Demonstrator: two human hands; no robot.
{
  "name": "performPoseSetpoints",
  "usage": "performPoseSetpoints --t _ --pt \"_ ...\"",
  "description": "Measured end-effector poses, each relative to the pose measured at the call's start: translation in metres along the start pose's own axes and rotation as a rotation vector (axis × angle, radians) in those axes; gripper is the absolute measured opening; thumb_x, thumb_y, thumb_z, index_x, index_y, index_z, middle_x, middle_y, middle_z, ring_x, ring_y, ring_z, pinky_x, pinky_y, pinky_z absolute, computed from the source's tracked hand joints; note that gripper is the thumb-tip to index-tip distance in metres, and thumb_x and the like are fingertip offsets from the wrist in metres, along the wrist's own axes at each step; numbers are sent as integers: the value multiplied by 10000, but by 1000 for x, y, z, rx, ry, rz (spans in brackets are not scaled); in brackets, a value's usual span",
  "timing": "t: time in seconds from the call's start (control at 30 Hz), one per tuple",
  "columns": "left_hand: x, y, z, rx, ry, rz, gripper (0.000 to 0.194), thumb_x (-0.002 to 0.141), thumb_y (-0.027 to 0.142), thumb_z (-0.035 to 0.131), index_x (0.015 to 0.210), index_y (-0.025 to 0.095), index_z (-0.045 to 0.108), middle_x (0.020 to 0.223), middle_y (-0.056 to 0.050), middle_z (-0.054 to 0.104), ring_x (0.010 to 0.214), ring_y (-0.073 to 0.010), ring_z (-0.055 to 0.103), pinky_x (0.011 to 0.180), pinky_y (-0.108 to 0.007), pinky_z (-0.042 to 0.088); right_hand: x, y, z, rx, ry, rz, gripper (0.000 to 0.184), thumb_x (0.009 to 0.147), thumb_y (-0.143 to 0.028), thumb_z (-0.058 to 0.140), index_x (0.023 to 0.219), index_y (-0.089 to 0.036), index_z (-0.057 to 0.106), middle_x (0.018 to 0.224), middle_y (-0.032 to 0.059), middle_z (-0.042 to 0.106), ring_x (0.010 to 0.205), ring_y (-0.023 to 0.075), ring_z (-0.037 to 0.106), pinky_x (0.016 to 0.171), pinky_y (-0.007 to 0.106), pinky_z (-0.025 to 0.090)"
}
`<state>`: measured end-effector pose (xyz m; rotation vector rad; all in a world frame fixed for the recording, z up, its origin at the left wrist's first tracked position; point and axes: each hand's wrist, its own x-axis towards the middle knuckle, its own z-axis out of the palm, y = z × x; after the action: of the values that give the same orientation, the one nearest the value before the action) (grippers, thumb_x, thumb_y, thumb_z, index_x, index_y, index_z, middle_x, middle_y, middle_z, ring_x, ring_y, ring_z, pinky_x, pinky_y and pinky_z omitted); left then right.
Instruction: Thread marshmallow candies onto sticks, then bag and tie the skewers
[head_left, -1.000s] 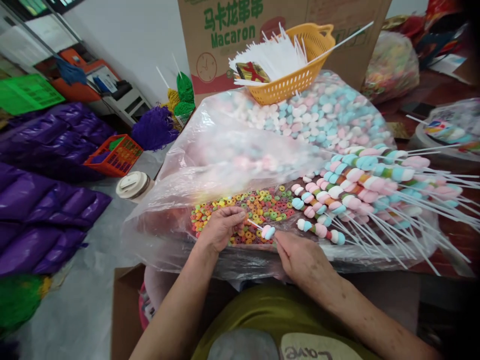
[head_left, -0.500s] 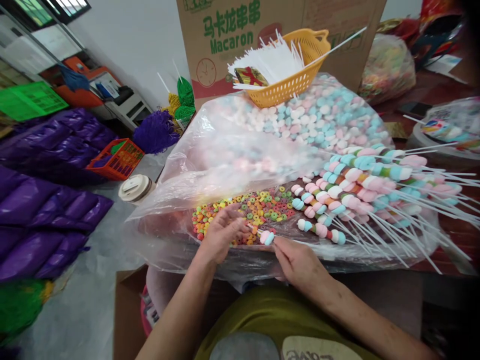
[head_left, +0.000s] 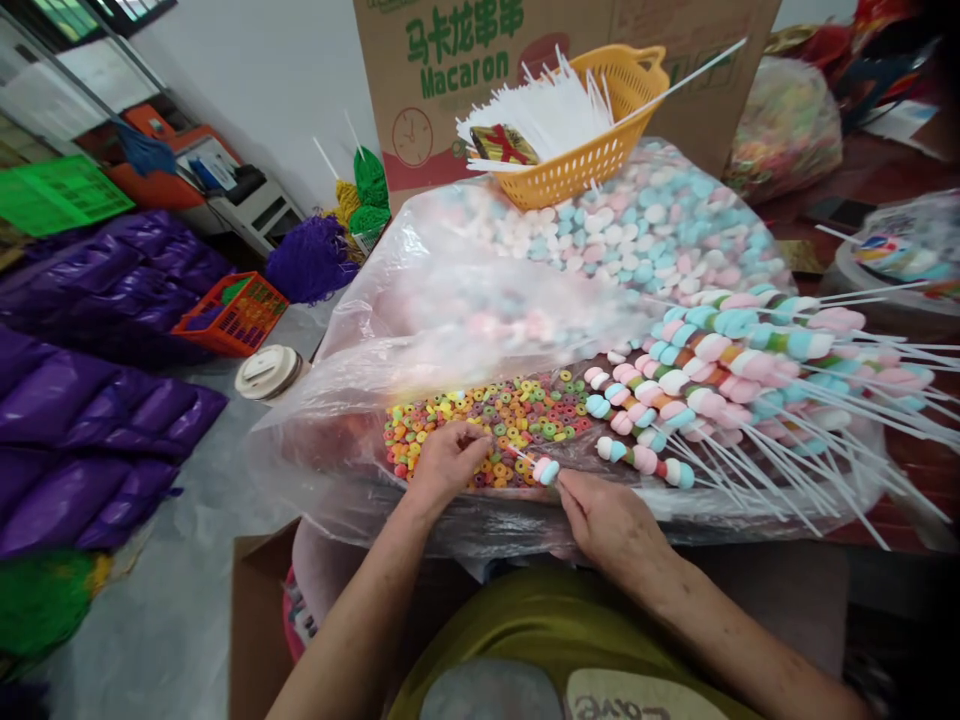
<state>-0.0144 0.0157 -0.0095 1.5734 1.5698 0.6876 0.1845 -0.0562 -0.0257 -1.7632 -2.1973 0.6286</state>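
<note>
"Fingers first, please: how are they standing?"

"The right hand (head_left: 609, 517) is holding its thumb and finger narrow, and they are pinching the small skewer (head_left: 527, 458) just beside its marshmallow pieces (head_left: 545, 470), which are showing pink, white and blue. The left hand (head_left: 450, 462) is keeping its fingertips close together, but I cannot tell if they are holding something."

"And where is this skewer pointing?"

"Its thin tip is pointing toward the left hand, above the coloured rings (head_left: 517, 410). The rings are lying in a wide patch, and the left hand is hovering over or touching them; I cannot say which."

"What is lying on the right side?"

"One short filled skewer (head_left: 645, 461) is resting near the right hand. Beyond it, a big pile of filled skewers (head_left: 720, 370) is spreading, with white sticks pointing mostly to the right."

"And farther away?"

"Clear plastic (head_left: 360, 350) is covering many loose marshmallows (head_left: 645, 235). Above them a yellow basket (head_left: 581, 170) is sitting tilted and holding white sticks (head_left: 547, 115), and behind it a cardboard box (head_left: 420, 110) is standing."
</note>
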Motion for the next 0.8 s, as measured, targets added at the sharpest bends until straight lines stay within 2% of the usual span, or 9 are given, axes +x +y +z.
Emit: performPoseSetpoints --t 0.13,0.27,0.4,0.5,0.6,0.73,0.8 --pt "-9 3 4 -544 -114 -269 231 627 327 701 687 136 586 485 18 576 381 -89 483 375 -195 353 4 -12 -3 -76 -21 -9 258 888 -210 325 798 -183 565 745 45 626 665 151 557 547 274 244" --pt "-12 10 7 -815 -139 -371 285 562 238 766 765 138 592 547 21 621 384 -73 511 369 -175 386 1 -17 -9 -134 -31 11 234 886 -184 343 835 -183 572 781 50 648 692 155 578 535 269 237" --pt "-9 12 7 -969 -247 -435 293 536 200 789 766 112 631 578 -3 637 381 -41 488 350 -145 367 -3 -16 -17 -171 -53 10 223 868 -148 357 833 -191 573 749 43 648 669 158 581 519 267 224" --pt "-7 11 7 -1056 -251 -439 285 513 200 801 720 102 632 563 3 621 379 -32 474 333 -135 357 -4 -16 -21 -186 -44 -5 212 858 -152 373 807 -192 575 708 34 637 628 158 572 511 270 215" --pt "-7 10 8 -1031 -276 -427 260 536 194 792 717 102 628 517 17 589 367 -43 473 329 -147 375 -2 -16 -20 -169 -17 -26 223 859 -154 364 789 -187 573 702 35 631 626 161 568 509 272 217" --pt "-8 10 7 -1071 -225 -418 244 568 208 779 718 94 624 490 37 539 384 -32 463 345 -133 384 0 -16 -17 -144 40 -54 229 863 -168 354 782 -184 568 693 36 619 624 162 564 508 276 224" --pt "-8 11 6 -1122 -239 -414 244 572 213 778 712 88 622 511 36 536 411 -26 466 362 -126 394 1 -16 -18 -156 46 -62 226 858 -171 358 771 -182 567 672 37 609 598 159 555 509 280 227"
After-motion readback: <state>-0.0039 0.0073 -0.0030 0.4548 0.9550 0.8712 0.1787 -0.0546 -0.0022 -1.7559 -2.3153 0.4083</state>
